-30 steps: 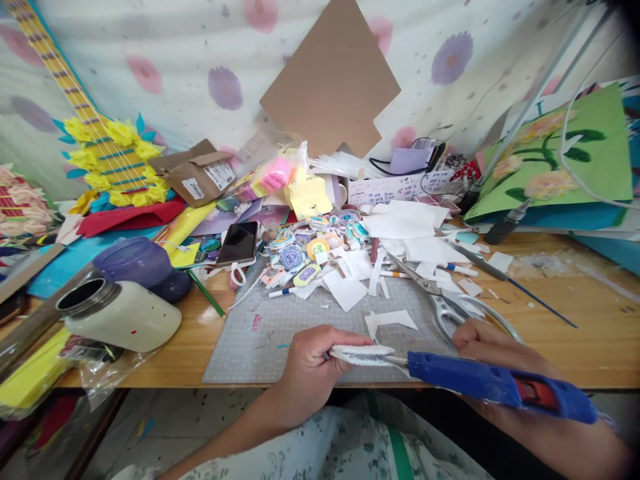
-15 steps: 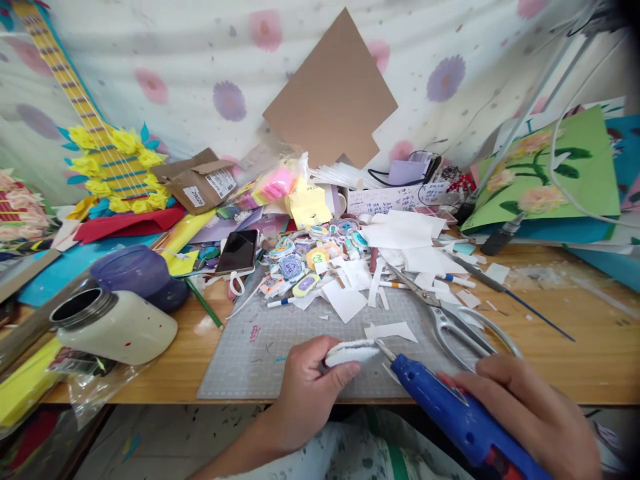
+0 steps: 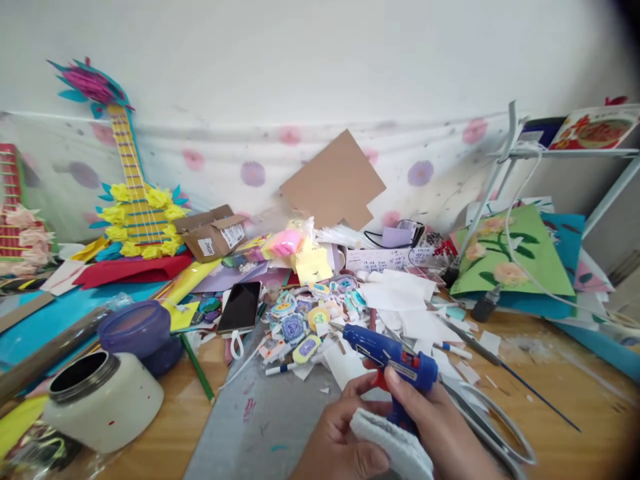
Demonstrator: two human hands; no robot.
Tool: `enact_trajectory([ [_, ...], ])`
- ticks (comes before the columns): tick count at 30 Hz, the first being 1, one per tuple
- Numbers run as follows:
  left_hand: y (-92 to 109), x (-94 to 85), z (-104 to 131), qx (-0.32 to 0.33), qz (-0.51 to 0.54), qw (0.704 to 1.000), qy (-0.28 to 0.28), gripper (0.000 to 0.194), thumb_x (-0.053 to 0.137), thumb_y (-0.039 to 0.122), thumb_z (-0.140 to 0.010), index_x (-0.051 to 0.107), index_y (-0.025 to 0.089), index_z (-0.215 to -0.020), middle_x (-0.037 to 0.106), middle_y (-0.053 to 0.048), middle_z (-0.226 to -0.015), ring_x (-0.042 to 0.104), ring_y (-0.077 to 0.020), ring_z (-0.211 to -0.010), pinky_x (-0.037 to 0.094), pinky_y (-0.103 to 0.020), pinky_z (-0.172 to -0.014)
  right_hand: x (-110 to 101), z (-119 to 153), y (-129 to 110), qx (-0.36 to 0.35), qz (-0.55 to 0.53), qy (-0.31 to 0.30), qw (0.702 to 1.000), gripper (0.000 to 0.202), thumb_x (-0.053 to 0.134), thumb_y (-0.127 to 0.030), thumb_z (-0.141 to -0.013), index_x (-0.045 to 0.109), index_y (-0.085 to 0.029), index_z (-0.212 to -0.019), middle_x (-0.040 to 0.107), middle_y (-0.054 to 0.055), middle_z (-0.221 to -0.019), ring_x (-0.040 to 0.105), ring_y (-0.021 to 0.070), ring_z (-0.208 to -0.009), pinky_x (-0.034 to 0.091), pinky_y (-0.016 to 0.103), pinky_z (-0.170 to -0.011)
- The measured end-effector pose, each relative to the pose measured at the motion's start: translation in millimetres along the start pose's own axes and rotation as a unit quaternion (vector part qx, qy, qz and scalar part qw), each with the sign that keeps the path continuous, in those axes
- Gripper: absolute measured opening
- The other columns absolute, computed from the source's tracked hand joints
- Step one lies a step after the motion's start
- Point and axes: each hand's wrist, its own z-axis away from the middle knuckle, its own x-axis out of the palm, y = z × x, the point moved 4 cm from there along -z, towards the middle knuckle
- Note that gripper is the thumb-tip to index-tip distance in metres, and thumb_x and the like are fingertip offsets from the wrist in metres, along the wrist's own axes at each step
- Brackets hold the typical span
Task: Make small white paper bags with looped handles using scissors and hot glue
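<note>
My right hand (image 3: 445, 423) is wrapped round the handle of a blue hot glue gun (image 3: 375, 347). Its metal nozzle points left, over a heap of small decorated badge-like pieces (image 3: 295, 327). Between thumb and fingers, my left hand (image 3: 335, 433) grips a thick white layered piece (image 3: 393, 443) that looks soft, low at the front edge of the view. Left fingertips come close to the gun's red trigger; whether they touch it I cannot tell. Behind my right hand, scissors (image 3: 493, 413) lie partly hidden. White paper scraps (image 3: 345, 363) spread beneath the gun.
A grey cutting mat (image 3: 240, 413) covers the middle front. At left stand a cream jar (image 3: 125, 393) and a purple container (image 3: 135, 327). A phone (image 3: 240, 307) lies behind the mat's left edge. A long thin tool (image 3: 500, 360) lies at right.
The glue gun has turned upright and moved up and away from the white piece. My hands have come together, and the view has tilted upward, showing more wall and a shelf.
</note>
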Motion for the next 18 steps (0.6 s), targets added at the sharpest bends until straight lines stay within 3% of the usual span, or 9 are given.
enact_trajectory([
  [3,5,1.3,-7,0.006,-0.018,1.0,-0.016,0.028,0.083,0.042,-0.054,0.07,0.019,-0.063,0.059,-0.007,-0.117,0.06,-0.021,-0.089,0.042,-0.031,-0.078,20,-10,-8,-0.036,0.07,-0.03,0.996,0.051,0.067,-0.062,-0.065,0.065,-0.019,-0.093,0.069,0.002,-0.07,0.063,0.018,-0.06,0.048,0.026,-0.052],
  [6,10,-2.2,-13,0.018,-0.038,0.999,-0.011,0.031,0.083,0.043,-0.052,0.067,0.017,-0.059,0.062,-0.005,-0.088,0.055,-0.0141,-0.07,0.04,-0.027,-0.067,32,-22,-14,-0.051,0.153,-0.106,0.981,0.056,0.05,-0.068,-0.076,0.061,-0.018,-0.098,0.062,-0.001,-0.064,0.055,0.013,-0.049,0.039,0.022,-0.044],
  [9,19,-11.2,-19,0.031,-0.043,0.998,0.014,0.032,0.082,0.044,-0.053,0.065,0.017,-0.059,0.057,0.0,-0.071,0.049,-0.0121,-0.063,0.037,-0.026,-0.065,36,-40,-31,-0.106,0.313,-0.242,0.912,0.064,0.032,-0.07,-0.083,0.063,-0.016,-0.098,0.067,0.003,-0.077,0.062,0.0162,-0.066,0.047,0.026,-0.057],
  [10,23,-15.3,-21,0.037,-0.048,0.998,0.027,0.033,0.082,0.045,-0.053,0.065,0.017,-0.059,0.058,-0.001,-0.073,0.05,-0.013,-0.065,0.038,-0.027,-0.066,35,-50,-39,-0.12,0.365,-0.289,0.877,0.066,0.036,-0.072,-0.08,0.065,-0.015,-0.094,0.068,0.004,-0.081,0.063,0.0178,-0.073,0.05,0.028,-0.063],
  [12,30,-24.0,-23,0.051,-0.057,0.995,0.056,0.036,0.082,0.047,-0.051,0.066,0.017,-0.061,0.064,-0.005,-0.087,0.055,-0.018,-0.074,0.039,-0.029,-0.071,30,-80,-57,-0.132,0.424,-0.341,0.829,0.06,0.063,-0.071,-0.062,0.069,-0.015,-0.084,0.07,0.002,-0.081,0.065,0.0198,-0.075,0.052,0.03,-0.067],
  [13,32,-28.0,-24,0.053,-0.059,0.995,0.069,0.037,0.082,0.048,-0.051,0.067,0.016,-0.062,0.065,-0.008,-0.094,0.057,-0.0211,-0.08,0.039,-0.031,-0.073,28,-101,-67,-0.138,0.457,-0.341,0.81,0.053,0.074,-0.061,-0.058,0.07,-0.016,-0.086,0.071,0.002,-0.085,0.066,0.0206,-0.079,0.053,0.031,-0.07],
  [14,33,-31.4,-24,0.049,-0.059,0.994,0.077,0.037,0.083,0.047,-0.05,0.068,0.016,-0.064,0.066,-0.01,-0.101,0.058,-0.0238,-0.085,0.04,-0.032,-0.074,28,-125,-77,-0.156,0.49,-0.31,0.8,0.042,0.072,-0.051,-0.069,0.068,-0.016,-0.091,0.07,0.003,-0.092,0.065,0.0201,-0.085,0.053,0.034,-0.075],
  [16,31,-35.8,-24,0.037,-0.055,0.995,0.075,0.036,0.083,0.045,-0.05,0.069,0.015,-0.065,0.065,-0.012,-0.109,0.059,-0.0264,-0.089,0.04,-0.034,-0.077,32,-175,-97,-0.194,0.556,-0.207,0.781,0.026,0.056,-0.036,-0.089,0.061,-0.015,-0.105,0.064,0.006,-0.107,0.062,0.0197,-0.093,0.051,0.04,-0.081],
  [18,27,-39.2,-24,0.026,-0.052,0.996,0.063,0.031,0.083,0.041,-0.053,0.07,0.016,-0.065,0.065,-0.012,-0.111,0.06,-0.0258,-0.088,0.04,-0.035,-0.079,47,-220,-110,-0.221,0.615,-0.121,0.747,0.026,0.054,-0.032,-0.09,0.058,-0.018,-0.112,0.059,0.006,-0.117,0.06,0.021,-0.098,0.051,0.041,-0.083],
])
